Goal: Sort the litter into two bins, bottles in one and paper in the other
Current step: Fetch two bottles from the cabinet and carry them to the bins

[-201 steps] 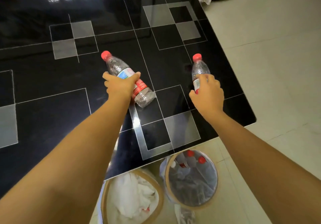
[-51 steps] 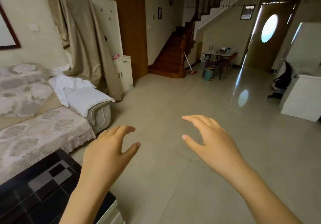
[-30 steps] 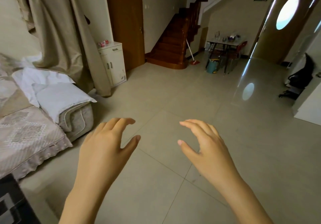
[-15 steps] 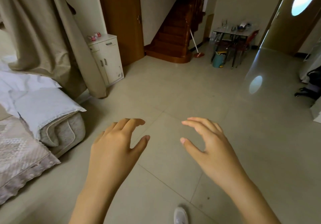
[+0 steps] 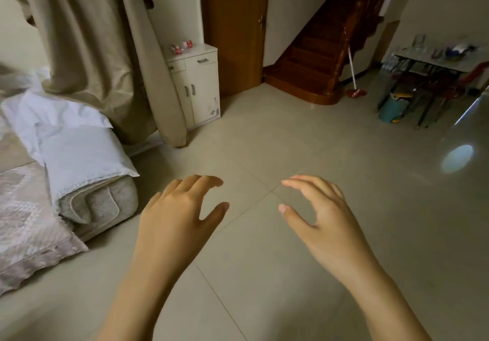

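Observation:
My left hand [image 5: 177, 216] and my right hand [image 5: 321, 219] hover side by side over the tiled floor [image 5: 277, 160], palms down. The fingers of both are loosely spread and hold nothing. No bottles, paper, bins or the black table appear in the head view; I face the open room.
A sofa [image 5: 87, 200] draped with white cloth stands at the left. Behind it hang beige curtains [image 5: 87, 36], beside a small white cabinet [image 5: 194, 86]. Farther back are a wooden staircase [image 5: 315, 49] and a dining table [image 5: 439, 60] with a teal bucket [image 5: 391, 109] under it.
6.7 s ago each hand gripped a bottle on the black table above the bins. Now both hands are empty and the view has turned to the room, tilting slightly down over the last second.

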A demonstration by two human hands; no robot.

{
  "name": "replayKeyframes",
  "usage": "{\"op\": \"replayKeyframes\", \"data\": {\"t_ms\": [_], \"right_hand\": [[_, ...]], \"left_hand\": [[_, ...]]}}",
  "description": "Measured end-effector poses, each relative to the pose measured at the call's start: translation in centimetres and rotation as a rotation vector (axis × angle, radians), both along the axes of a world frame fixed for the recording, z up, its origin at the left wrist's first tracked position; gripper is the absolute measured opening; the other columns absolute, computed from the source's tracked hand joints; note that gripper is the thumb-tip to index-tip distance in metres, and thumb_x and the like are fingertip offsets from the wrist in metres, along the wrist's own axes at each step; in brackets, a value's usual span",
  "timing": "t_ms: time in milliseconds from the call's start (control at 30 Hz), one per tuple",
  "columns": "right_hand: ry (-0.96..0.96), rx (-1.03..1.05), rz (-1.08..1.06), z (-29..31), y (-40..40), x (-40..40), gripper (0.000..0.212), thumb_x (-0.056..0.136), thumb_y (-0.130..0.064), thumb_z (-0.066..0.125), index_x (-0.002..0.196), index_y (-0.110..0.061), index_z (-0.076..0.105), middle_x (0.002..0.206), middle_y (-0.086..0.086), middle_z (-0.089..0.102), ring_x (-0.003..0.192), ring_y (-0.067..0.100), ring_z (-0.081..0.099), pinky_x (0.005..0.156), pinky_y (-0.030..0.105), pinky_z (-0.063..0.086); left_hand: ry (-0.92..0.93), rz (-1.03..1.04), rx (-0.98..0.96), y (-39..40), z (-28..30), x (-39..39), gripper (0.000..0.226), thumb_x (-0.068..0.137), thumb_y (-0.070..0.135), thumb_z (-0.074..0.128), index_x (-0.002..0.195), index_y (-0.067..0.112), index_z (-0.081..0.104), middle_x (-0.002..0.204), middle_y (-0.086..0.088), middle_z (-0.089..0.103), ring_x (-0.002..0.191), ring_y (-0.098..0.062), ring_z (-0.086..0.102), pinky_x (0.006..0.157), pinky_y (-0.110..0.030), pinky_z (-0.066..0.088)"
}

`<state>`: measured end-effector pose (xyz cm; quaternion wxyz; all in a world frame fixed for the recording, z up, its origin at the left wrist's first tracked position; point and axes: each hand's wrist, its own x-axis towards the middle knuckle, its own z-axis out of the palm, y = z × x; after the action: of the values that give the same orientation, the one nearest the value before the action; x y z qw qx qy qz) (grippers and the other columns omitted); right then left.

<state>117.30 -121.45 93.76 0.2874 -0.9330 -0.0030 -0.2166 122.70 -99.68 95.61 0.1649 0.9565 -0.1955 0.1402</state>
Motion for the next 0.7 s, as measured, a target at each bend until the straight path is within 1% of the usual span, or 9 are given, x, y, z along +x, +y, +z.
{"op": "replayKeyframes", "data": {"t_ms": [67,200,300,367,467,567,600,700], "right_hand": [[0.03,-0.016,0.042,-0.3,-1.4,3.4,0.043,0.081,-0.051,0.045,0.117,-0.032,0.06,0.12,-0.018,0.055,0.117,0.003,0.044,0.097,0.019,0.034],[0.043,-0.037,0.084,-0.7,-4.5,11.5,0.042,0.081,-0.049,0.047,0.117,-0.031,0.06,0.119,-0.017,0.056,0.116,0.005,0.045,0.096,0.017,0.033],[0.037,-0.067,0.098,-0.6,-6.6,17.4,0.04,0.082,-0.046,0.05,0.118,-0.03,0.06,0.119,-0.016,0.056,0.115,0.005,0.045,0.096,0.015,0.032],[0.048,-0.086,0.106,-0.4,-8.2,21.2,0.042,0.082,-0.048,0.05,0.118,-0.03,0.06,0.12,-0.016,0.056,0.115,0.003,0.044,0.095,0.016,0.033],[0.056,-0.086,0.094,0.4,-10.8,27.0,0.041,0.082,-0.046,0.053,0.119,-0.031,0.059,0.121,-0.018,0.055,0.117,0.001,0.041,0.096,0.017,0.034],[0.039,-0.037,0.075,0.9,-13.5,32.0,0.035,0.086,-0.037,0.061,0.12,-0.03,0.059,0.121,-0.018,0.054,0.118,-0.001,0.039,0.095,0.011,0.029],[0.032,-0.018,0.063,0.9,-14.3,33.6,0.034,0.086,-0.037,0.061,0.119,-0.03,0.059,0.12,-0.019,0.054,0.117,-0.001,0.039,0.094,0.008,0.028],[0.023,0.007,0.039,0.8,-16.8,39.0,0.039,0.082,-0.045,0.054,0.118,-0.031,0.06,0.116,-0.021,0.053,0.116,-0.001,0.04,0.093,0.0,0.023]], "left_hand": [[0.017,0.042,-0.007,-0.8,-0.4,3.1,0.034,0.083,0.05,0.061,0.113,0.034,0.061,0.108,0.013,0.066,0.094,-0.016,0.063,0.067,-0.032,0.047],[0.013,0.092,-0.012,-3.2,-1.5,10.4,0.034,0.083,0.047,0.063,0.113,0.032,0.061,0.108,0.011,0.066,0.093,-0.017,0.063,0.067,-0.032,0.046],[0.013,0.087,-0.017,-5.6,-2.2,16.6,0.035,0.084,0.047,0.063,0.116,0.032,0.06,0.111,0.01,0.066,0.096,-0.016,0.062,0.072,-0.034,0.05],[0.025,0.081,-0.02,-7.3,-2.6,21.0,0.036,0.085,0.047,0.063,0.117,0.032,0.06,0.114,0.01,0.065,0.1,-0.017,0.062,0.075,-0.035,0.05],[0.057,0.057,-0.004,-10.3,-2.9,27.5,0.037,0.087,0.05,0.057,0.12,0.034,0.057,0.12,0.013,0.063,0.106,-0.015,0.06,0.084,-0.037,0.051],[0.072,0.02,0.031,-13.3,-2.6,33.5,0.039,0.089,0.052,0.054,0.124,0.036,0.054,0.124,0.015,0.06,0.11,-0.014,0.058,0.09,-0.037,0.05],[0.074,0.011,0.031,-14.3,-2.5,35.2,0.038,0.089,0.052,0.054,0.124,0.036,0.054,0.124,0.015,0.06,0.111,-0.014,0.058,0.09,-0.037,0.05],[0.07,0.0,0.012,-17.2,-2.2,40.5,0.037,0.088,0.05,0.057,0.122,0.035,0.056,0.122,0.014,0.061,0.111,-0.015,0.058,0.089,-0.039,0.051]]}}
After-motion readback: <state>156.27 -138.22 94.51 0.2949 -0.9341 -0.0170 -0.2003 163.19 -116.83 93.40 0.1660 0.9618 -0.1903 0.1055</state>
